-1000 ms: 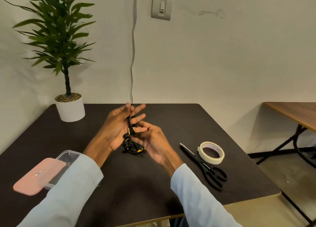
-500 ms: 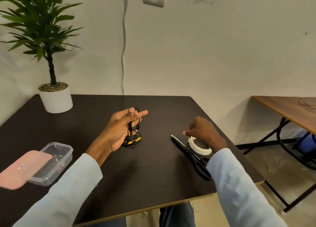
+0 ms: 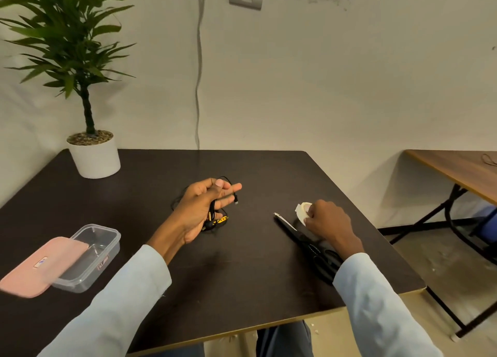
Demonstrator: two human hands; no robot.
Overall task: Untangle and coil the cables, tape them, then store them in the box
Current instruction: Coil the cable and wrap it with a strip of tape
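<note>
My left hand is up off the bench, its grip pinched on the coiled cable, thumb pressing the loops against the fingers so the coil cannot spring open while I fetch something to bind it. A loose end with a small plug hangs out on the side facing the tape roll, and a loop or 2 strays out on the far side. My right hand is on that tape roll, grip closed on it, fingertips at the free tab, which I judge is to peel a strip. The scissors lie just beside the roll, nearer me, blade tip pointing toward the cable, handy for the cut; my wrist hides the handles. The box sits well apart from the roll, beyond my left sleeve, its pink lid slid half off so the coil can drop straight in. Taping is the step in hand; storing is not yet done
</note>
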